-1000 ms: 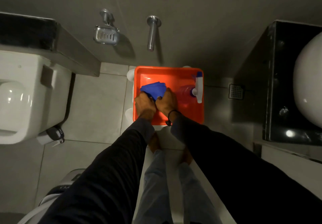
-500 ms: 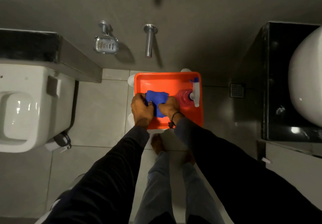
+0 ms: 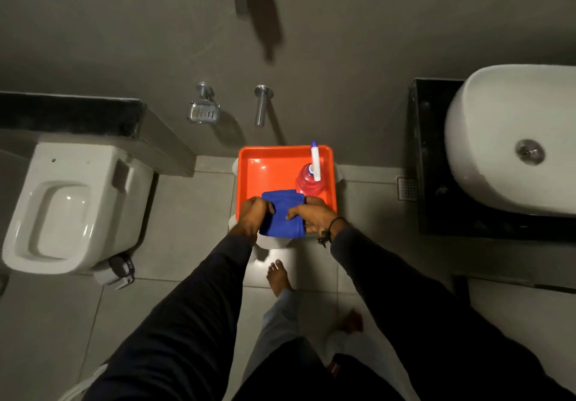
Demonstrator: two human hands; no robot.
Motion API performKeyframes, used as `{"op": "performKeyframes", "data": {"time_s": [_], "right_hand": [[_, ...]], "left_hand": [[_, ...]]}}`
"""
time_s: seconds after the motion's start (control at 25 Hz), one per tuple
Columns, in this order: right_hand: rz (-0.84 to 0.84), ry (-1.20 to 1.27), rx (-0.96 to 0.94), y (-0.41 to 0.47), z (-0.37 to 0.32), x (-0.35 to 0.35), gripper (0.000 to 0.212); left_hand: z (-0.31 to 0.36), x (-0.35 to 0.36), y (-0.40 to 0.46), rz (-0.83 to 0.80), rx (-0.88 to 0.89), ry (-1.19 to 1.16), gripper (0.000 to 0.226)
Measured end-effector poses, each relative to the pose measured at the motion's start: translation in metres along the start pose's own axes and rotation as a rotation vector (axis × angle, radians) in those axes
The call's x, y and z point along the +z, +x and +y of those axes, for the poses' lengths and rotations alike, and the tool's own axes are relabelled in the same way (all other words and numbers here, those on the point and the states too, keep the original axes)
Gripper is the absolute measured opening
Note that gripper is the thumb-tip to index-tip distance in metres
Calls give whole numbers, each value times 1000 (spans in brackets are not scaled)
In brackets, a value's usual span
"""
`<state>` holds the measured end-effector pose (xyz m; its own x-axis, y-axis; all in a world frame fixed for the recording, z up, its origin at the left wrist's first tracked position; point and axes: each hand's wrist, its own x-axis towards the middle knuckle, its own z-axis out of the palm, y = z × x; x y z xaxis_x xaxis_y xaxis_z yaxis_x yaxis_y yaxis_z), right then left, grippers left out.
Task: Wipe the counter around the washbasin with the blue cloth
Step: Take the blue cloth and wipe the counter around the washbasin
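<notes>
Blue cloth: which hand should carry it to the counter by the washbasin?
Right hand, probably. Both hands grip the blue cloth, but the counter and washbasin lie on that side.

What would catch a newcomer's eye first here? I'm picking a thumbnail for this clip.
The bright orange tray on the floor at centre stands out most against the grey room. Over its near edge the left hand and right hand both hold the blue cloth, with a red spray bottle standing in the tray beside it. The white washbasin on its black counter sits at right, a white toilet at left.
</notes>
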<state>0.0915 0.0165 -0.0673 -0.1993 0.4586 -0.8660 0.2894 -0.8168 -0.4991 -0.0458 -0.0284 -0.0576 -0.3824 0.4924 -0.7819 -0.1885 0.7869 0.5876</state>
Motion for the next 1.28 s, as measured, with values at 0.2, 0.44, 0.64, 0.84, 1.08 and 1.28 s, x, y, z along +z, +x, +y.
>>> {"op": "performKeyframes", "data": {"time_s": [0.2, 0.44, 0.64, 0.84, 1.08, 1.28], "right_hand": [[-24, 29, -37, -58, 20, -78, 43], [-36, 119, -195, -129, 31, -195, 47], [-48, 192, -305, -160, 8, -261, 46], [-33, 137, -346, -161, -27, -290, 42], [287, -172, -479, -113, -74, -303, 49], [535, -218, -633, -64, -124, -315, 37]], "left_hand": [[-17, 54, -66, -196, -27, -119, 29], [-16, 154, -142, -580, 65, -257, 49], [16, 211, -169, -703, 57, -321, 42], [45, 237, -157, -708, 32, -369, 50], [87, 264, -113, -630, 58, -444, 51], [144, 288, -52, -608, 70, -349, 43]]}}
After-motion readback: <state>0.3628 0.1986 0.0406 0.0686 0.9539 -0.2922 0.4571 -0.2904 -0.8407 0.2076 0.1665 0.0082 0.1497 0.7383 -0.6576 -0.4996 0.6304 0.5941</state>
